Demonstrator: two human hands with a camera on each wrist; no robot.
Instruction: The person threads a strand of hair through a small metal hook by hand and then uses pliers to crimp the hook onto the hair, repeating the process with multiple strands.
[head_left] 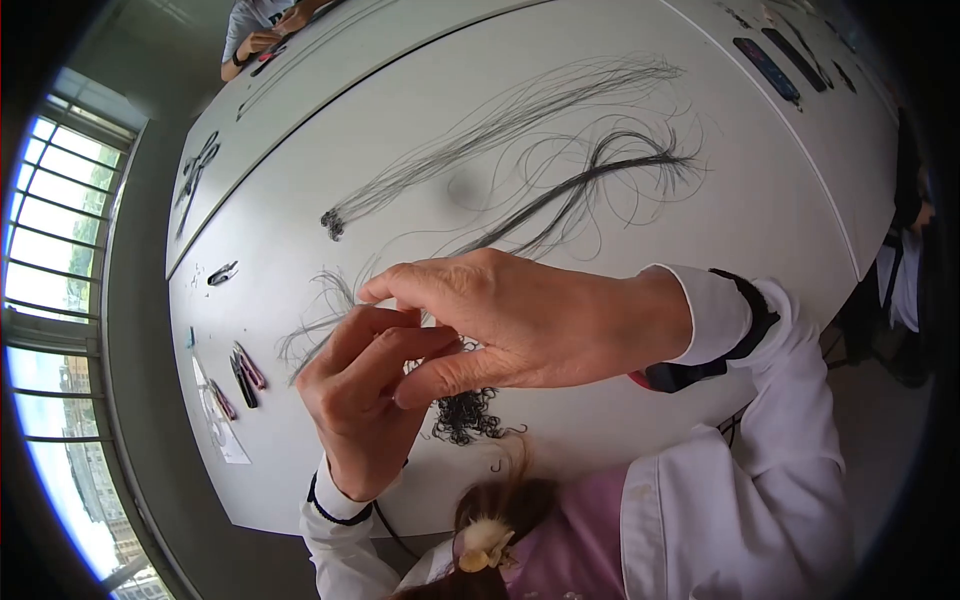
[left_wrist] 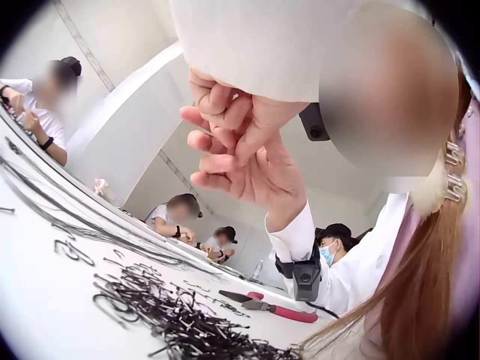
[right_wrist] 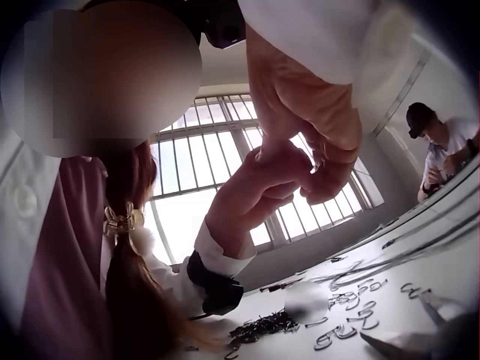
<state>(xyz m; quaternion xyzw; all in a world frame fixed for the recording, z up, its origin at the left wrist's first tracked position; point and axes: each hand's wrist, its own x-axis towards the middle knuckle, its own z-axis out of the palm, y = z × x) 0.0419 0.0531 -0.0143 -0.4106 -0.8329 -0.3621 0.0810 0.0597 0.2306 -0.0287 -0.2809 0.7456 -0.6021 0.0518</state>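
Note:
Both hands meet above the white table in the head view. The left hand [head_left: 365, 400] has bent fingers, their tips against those of the right hand [head_left: 520, 310], whose thumb and index finger reach over them. Anything pinched there is too small or hidden to make out. In the left wrist view the left hand [left_wrist: 232, 109] is above the right hand [left_wrist: 259, 176], touching. The right wrist view has the right hand [right_wrist: 307, 97] over the left hand [right_wrist: 251, 191]. Beneath lies a pile of small black hooks [head_left: 465, 415], partly covered by the hands.
Two bundles of thin dark strands [head_left: 480, 128] [head_left: 570, 188] stretch across the table [head_left: 700, 300]. Small cutters [head_left: 222, 273], scissors [head_left: 198, 170] and tools [head_left: 245, 375] lie at the left. Red-handled pliers [left_wrist: 285, 309] rest beside the hooks. Other people sit farther off.

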